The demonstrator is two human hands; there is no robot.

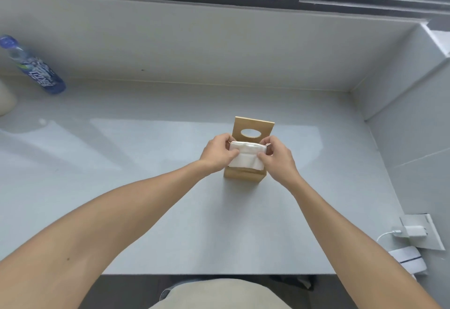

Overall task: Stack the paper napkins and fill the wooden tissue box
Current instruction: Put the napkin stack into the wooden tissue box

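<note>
A stack of white paper napkins [247, 156] is held over the open wooden tissue box [241, 175] in the middle of the grey counter. My left hand [218, 153] grips the stack's left end and my right hand [277, 156] grips its right end, thumbs on the near side. The stack's lower part hangs in front of the box's near wall. The box's wooden lid [253, 129], with an oval hole, stands up behind the napkins. The inside of the box is hidden by the stack.
A blue plastic bottle [34, 67] lies at the far left by the wall, with a pale rounded object [6, 100] beside it. On the right wall a white charger [414, 232] sits in a socket. The counter's near edge [219, 273] runs just above my lap.
</note>
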